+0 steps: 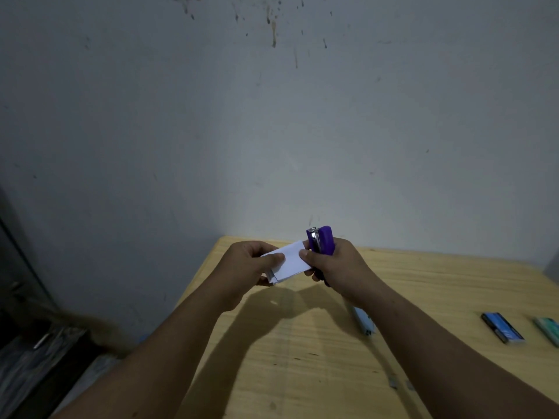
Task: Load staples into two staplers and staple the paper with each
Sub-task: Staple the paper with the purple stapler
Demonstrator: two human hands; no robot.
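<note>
Purple stapler (pixel 323 241) stands nose-up in the right hand (pixel 338 267), fingers wrapped shut round it, while the left hand (pixel 245 267) pinches the folded white paper (pixel 289 261) above the tabletop's (pixel 423 282) far left corner, likely to feed its edge into the mouth.

Two staplers, purple (pixel 322 240) and pale blue (pixel 363 322); one folded paper (pixel 290 261); two staple boxes (pixel 502 327) (pixel 549 329).
</note>
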